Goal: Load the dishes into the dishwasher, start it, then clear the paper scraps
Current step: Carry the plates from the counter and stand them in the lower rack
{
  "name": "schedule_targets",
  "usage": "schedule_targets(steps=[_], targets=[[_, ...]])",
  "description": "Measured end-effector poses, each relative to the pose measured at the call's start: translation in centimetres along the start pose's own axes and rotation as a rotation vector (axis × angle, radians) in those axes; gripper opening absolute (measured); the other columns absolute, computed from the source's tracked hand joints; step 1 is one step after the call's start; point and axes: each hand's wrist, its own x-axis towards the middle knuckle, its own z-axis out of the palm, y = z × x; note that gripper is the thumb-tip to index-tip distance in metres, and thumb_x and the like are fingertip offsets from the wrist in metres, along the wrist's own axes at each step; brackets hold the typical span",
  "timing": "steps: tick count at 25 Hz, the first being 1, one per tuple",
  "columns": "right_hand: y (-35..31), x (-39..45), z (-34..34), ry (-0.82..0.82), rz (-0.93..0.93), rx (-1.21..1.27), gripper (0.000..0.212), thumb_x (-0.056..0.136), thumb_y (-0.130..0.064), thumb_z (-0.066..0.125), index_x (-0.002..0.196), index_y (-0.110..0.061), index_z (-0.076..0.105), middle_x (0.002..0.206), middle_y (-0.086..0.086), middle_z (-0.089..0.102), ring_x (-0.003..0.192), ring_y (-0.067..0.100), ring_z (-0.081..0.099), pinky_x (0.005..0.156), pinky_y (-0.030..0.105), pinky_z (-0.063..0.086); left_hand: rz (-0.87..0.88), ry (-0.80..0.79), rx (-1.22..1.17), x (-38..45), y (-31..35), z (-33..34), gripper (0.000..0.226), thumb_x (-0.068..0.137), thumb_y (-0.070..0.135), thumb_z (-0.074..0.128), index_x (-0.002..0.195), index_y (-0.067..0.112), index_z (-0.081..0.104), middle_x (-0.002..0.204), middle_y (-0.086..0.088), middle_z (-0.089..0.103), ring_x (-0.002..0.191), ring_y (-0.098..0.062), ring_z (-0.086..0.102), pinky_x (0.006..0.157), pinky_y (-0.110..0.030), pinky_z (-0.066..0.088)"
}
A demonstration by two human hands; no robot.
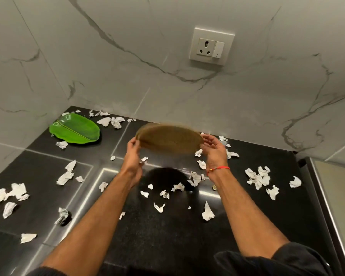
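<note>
Brown and round, the plate (168, 139) hangs in the air between my two hands, lifted clear of the black counter (167, 226) and tilted so its underside faces me. My left hand (132, 149) curls its fingers (132, 142) round the left rim; my right hand (214, 149) cups the right rim with the fingers bent over the edge. The plate is blurred, so I judge it is on the move, and I cannot tell how firmly either side is pinched.

What worries me is the hold itself: only the rims are caught, and a plate swung at an angle could slide out of one side and drop onto the hard stone below. A quick turn toward the dishwasher, which I cannot see from here, would make that more likely.

Paper scraps (258, 177) lie scattered all over the counter, some directly beneath the plate, more to the left (12, 193) and along the back wall (116, 121). They are light, and a fast sweep of the plate might blow them about, leaving more to gather later. A green leaf-shaped plate (75, 131) sits in the far left corner, well apart from my hands, not yet loaded. On the marble wall above is a socket with a switch (210, 46). At the right edge stands a metal-trimmed surface (331, 196), near my right elbow's path.
</note>
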Motion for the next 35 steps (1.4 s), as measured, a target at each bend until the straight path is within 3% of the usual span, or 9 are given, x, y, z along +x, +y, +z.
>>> schedule_targets(steps=[2,4,6,8,11,18,24,28,35], targets=[[-1.7,-1.7,-0.8,-0.022,-0.084,0.098,0.053,0.073,0.024,0.042,0.057,-0.019,0.068,0.100,0.001,0.069,0.099,0.014,0.063,0.079,0.023,0.049,-0.076,-0.157,-0.372,-2.3,0.5,0.6,0.029,0.102,0.027,0.037,0.113,0.036,0.062,0.106,0.002,0.072,0.089,-0.019,0.066,0.082,-0.046,0.053],[-2.2,-3.9,-2.6,-0.044,-0.084,0.221,0.047,0.070,0.019,0.037,0.050,-0.017,0.062,0.112,0.009,0.068,0.110,0.020,0.062,0.081,0.025,0.052,-0.105,-0.204,-0.475,-4.8,0.3,1.5,0.028,0.097,0.028,0.038,0.106,0.028,0.064,0.112,-0.007,0.071,0.102,-0.031,0.063,0.091,-0.057,0.051],[-2.2,-6.1,-5.1,-0.060,-0.088,0.346,0.032,0.070,0.008,0.044,0.056,-0.013,0.063,0.119,0.016,0.068,0.104,0.020,0.067,0.074,0.024,0.055,-0.071,-0.166,-0.307,-7.3,-0.6,3.0,0.022,0.096,0.029,0.042,0.101,0.025,0.063,0.113,-0.008,0.069,0.104,-0.031,0.059,0.081,-0.051,0.055],[-2.6,-8.4,-7.6,-0.041,-0.096,0.455,0.019,0.076,-0.001,0.051,0.081,-0.006,0.069,0.119,0.020,0.067,0.089,0.022,0.068,0.066,0.028,0.053,0.011,-0.041,-0.131,-10.2,-1.8,4.3,0.023,0.093,0.008,0.045,0.107,0.024,0.054,0.119,-0.008,0.060,0.103,-0.029,0.055,0.074,-0.046,0.054],[-2.2,-11.2,-10.3,0.000,-0.034,0.509,0.038,0.087,-0.002,0.062,0.124,-0.012,0.060,0.122,0.011,0.067,0.079,0.018,0.065,0.061,0.031,0.055,0.055,0.090,-0.106,-14.5,-4.6,5.3,0.036,0.085,-0.006,0.044,0.102,0.026,0.049,0.108,-0.004,0.056,0.098,-0.027,0.052,0.073,-0.044,0.049],[1.6,-22.0,-15.9,-0.089,0.069,0.319,0.028,0.093,-0.009,0.059,0.118,-0.019,0.067,0.111,0.009,0.073,0.101,0.026,0.071,0.077,0.037,0.059,0.019,0.149,-0.040,-23.9,-10.5,3.2,0.024,0.095,0.010,0.062,0.090,0.027,0.046,0.100,-0.006,0.062,0.104,-0.029,0.057,0.098,-0.058,0.048],[2.3,-32.6,-21.0,0.200,-0.068,0.402,0.029,0.095,-0.006,0.057,0.121,-0.012,0.065,0.114,0.013,0.071,0.105,0.028,0.069,0.079,0.038,0.059,0.074,-0.168,0.245,-31.1,-14.1,1.8,0.032,0.098,0.012,0.063,0.120,0.032,0.049,0.124,-0.006,0.062,0.110,-0.024,0.064,0.086,-0.050,0.059],[4.8,-42.2,-25.3,0.432,-0.026,0.316,0.024,0.097,-0.013,0.059,0.119,-0.015,0.065,0.113,0.010,0.072,0.105,0.029,0.068,0.080,0.042,0.059,0.043,-0.262,0.274,-37.6,-19.0,-0.1,0.037,0.098,0.010,0.064,0.127,0.030,0.053,0.115,0.000,0.068,0.107,-0.020,0.067,0.075,-0.033,0.061],[6.3,-55.4,-31.8,0.557,0.030,0.325,0.030,0.095,-0.013,0.060,0.124,-0.018,0.063,0.117,0.006,0.071,0.109,0.028,0.067,0.093,0.052,0.054,-0.149,-0.301,0.298,-47.1,-25.1,1.7,0.031,0.101,0.006,0.059,0.120,0.031,0.057,0.122,-0.009,0.067,0.108,-0.024,0.067,0.085,-0.046,0.061]])
